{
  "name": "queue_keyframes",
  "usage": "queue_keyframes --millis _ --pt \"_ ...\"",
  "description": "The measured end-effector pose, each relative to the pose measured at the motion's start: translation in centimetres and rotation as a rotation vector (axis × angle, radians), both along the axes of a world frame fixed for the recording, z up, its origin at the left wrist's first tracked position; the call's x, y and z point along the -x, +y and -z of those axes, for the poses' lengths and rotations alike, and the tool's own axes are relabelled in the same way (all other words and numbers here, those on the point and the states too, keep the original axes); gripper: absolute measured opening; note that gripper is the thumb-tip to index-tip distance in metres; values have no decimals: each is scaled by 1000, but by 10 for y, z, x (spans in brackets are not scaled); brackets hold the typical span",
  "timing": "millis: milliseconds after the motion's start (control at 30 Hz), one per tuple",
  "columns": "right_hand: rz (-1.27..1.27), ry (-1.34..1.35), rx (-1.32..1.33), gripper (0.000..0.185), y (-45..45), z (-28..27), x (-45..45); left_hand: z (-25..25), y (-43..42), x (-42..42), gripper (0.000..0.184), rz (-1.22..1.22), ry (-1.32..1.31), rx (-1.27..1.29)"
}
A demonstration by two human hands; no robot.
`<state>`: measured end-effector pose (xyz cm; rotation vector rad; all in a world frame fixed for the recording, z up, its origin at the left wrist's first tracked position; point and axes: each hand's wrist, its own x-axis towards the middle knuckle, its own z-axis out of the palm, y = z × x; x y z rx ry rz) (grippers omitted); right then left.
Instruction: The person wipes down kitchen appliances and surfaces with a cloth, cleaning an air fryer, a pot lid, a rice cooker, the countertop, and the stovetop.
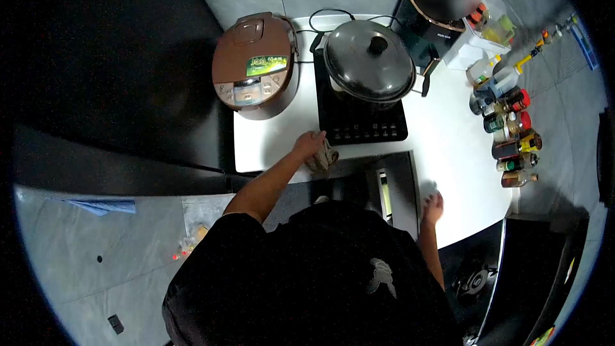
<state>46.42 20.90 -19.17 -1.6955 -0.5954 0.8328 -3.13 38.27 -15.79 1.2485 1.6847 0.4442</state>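
My left hand [310, 144] is closed on a crumpled brownish cloth [323, 157] at the front edge of the white counter [275, 144], by the lower left corner of a black induction cooktop [362, 129]. On that cooktop stands a dark pot under a domed lid [369, 61] with a black knob. To the left is a brown rice cooker [253, 57], its cover down. Over the counter's front right part, my right hand [433, 207] has its fingers somewhat curled and apart, with nothing visible in them.
Several seasoning bottles [512, 147] line the counter's right side by the wall. A tall dark pot [435, 19] and a white bin [477, 51] stand at the back right. An open drawer [400, 186] lies below the front edge; a gas burner [477, 280] is lower right.
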Motion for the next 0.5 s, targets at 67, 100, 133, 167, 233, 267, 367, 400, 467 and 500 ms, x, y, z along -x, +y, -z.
queue_keyframes --millis 67,100,133,167,233,267,367,400,467,500 --pt "-117 83 32 43 62 -9 49 10 2 -1 82 58 -61 82" --pt "-148 178 53 46 85 -32 77 9 -4 -4 84 25 -83 -28" --pt "-181 273 77 50 104 -54 99 26 0 -2 84 18 -88 -29" --pt "-189 269 79 50 127 -58 112 54 6 3 85 139 10 -68" --pt "-118 508 208 56 162 -55 121 62 7 7 86 248 107 -100" --pt "-128 508 217 56 173 -55 120 65 4 9 85 252 77 -99" --pt "-388 454 341 61 208 -53 109 31 -8 -1 83 181 59 -62" --pt "-394 462 340 61 217 -44 107 18 -11 -5 83 147 66 -42" --pt "-573 -301 469 60 225 -24 106 -8 -16 -13 78 63 105 -18" --pt "-527 -447 509 60 228 -21 110 -13 -17 -18 74 10 136 -13"
